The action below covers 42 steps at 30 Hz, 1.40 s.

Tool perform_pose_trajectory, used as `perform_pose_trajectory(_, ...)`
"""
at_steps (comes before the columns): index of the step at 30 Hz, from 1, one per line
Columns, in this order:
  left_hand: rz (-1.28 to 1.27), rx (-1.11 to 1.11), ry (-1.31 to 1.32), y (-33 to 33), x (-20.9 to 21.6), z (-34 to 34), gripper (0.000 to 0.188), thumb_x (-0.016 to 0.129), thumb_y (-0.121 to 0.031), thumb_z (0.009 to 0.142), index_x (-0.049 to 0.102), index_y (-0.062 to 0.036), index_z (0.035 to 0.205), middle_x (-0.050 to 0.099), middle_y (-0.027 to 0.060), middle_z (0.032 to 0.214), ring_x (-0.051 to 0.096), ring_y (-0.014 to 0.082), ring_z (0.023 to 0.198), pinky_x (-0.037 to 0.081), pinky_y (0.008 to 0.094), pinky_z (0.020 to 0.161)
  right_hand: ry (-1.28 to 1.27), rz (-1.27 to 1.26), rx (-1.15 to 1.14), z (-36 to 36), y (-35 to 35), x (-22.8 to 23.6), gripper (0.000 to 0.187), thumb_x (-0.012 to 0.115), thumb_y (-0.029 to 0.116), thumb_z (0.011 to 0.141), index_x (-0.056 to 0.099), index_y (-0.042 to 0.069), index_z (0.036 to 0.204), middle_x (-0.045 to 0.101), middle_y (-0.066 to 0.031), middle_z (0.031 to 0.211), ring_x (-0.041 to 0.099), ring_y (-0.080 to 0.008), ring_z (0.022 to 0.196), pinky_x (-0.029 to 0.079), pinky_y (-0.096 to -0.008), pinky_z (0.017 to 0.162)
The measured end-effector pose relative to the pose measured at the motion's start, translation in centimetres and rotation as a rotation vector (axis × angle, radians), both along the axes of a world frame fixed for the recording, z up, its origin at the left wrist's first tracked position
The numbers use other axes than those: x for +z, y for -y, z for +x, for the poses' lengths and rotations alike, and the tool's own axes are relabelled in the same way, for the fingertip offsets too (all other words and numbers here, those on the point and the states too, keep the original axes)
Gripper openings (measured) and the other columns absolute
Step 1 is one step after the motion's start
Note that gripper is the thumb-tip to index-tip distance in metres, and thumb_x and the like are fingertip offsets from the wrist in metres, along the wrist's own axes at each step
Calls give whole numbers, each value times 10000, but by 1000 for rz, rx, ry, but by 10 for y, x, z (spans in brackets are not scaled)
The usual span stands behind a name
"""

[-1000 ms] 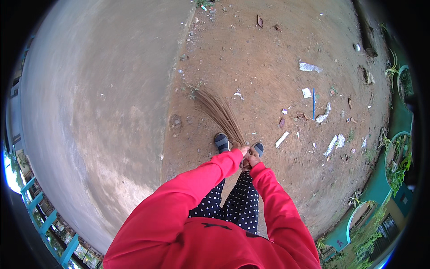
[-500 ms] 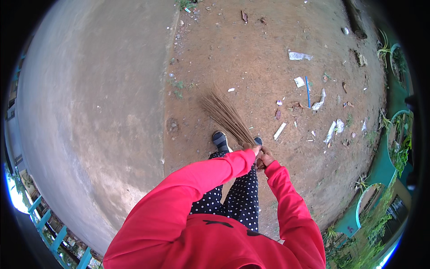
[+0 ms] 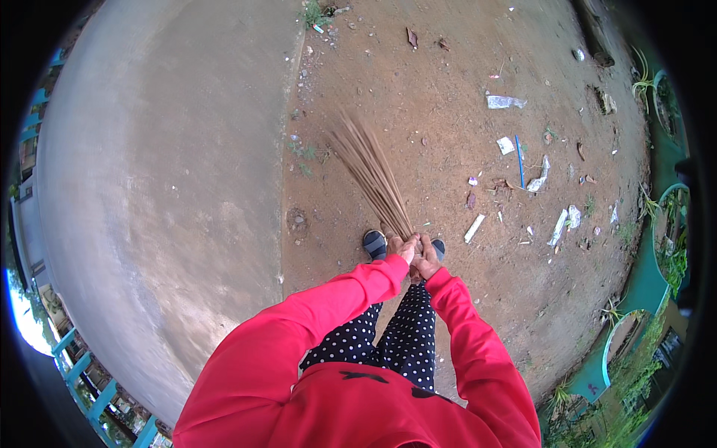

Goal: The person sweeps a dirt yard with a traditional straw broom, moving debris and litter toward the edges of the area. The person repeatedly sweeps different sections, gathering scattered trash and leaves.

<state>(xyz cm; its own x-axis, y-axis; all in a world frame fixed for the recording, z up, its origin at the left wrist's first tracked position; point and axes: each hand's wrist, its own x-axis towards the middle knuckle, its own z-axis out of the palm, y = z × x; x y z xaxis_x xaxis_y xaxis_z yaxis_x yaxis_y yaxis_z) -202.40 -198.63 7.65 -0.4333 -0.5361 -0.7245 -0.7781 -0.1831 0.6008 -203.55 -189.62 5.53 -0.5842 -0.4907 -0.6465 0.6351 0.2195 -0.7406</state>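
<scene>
Locate at far left a turquoise railing (image 3: 101,402). Next, note a grey concrete slab (image 3: 164,149), bordering brown dirt (image 3: 515,313) along a near-vertical edge. Just right of this edge, see a green weed (image 3: 314,13) at the top and smaller sprigs (image 3: 302,150) lower down. Then locate the stick broom (image 3: 371,175) over the dirt, fanned toward upper left, tips blurred; cannot tell contact of tips with dirt. Beside the narrow end, see the left shoe (image 3: 374,243). Find the left hand (image 3: 403,249) closed around the gathered sticks at this end. Find the right hand (image 3: 428,260) just beside, closed on the same end, fingers partly hidden. Below both hands, note dotted trousers (image 3: 409,336). Next, see the right shoe (image 3: 438,248), partly covered. Farther right, note litter well apart from the broom: a short white stick (image 3: 474,228), a clear wrapper (image 3: 506,101), a white paper square (image 3: 506,145), a blue strip (image 3: 520,160) and crumpled plastic (image 3: 538,176). At far right, locate a turquoise wall (image 3: 641,291) with rounded openings
</scene>
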Motion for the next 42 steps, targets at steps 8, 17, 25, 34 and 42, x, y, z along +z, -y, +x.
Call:
perform_pose_trajectory(8,264,-373,164,74,-12,-76,811,570,-213,632,3,-45,1187,436,233,989,468,306,875,379,326,740,81,215,-153,-51,65,-28,485,557,147,635,301,31,1030,483,-81,586,477,-160,436,402,-276,384)
perform_pose_trajectory(17,195,-1014,-264,-4,34,-115,787,553,-273,655,15,-129,1211,405,205,1054,421,308,943,342,318,785,-78,-87,-754,-63,-7,16,342,503,17,655,348,24,960,472,-106,869,494,-194,764,435,-297,645)
perform_pose_trajectory(25,222,-1478,-37,-70,48,-176,709,554,-347,650,192,-59,1187,376,189,1094,373,260,1013,298,292,841,439,-507,-1348,-88,-54,11,246,401,120,733,398,20,957,506,-133,817,533,-232,670,465,-331,574)
perform_pose_trajectory(34,422,-1914,127,-99,8,-200,673,581,-255,651,214,-55,1179,474,187,969,490,233,848,403,296,706,230,-73,-1460,-61,-70,15,597,524,-4,597,231,51,1114,503,-140,750,521,-203,528,439,-289,442)
perform_pose_trajectory(42,452,-2055,317,-119,15,-220,645,574,-303,647,270,-35,1149,401,180,1076,407,258,981,333,287,801,306,497,-2076,15,-50,-3,656,548,6,569,170,120,1092,458,-119,667,483,-218,467,414,-327,362)
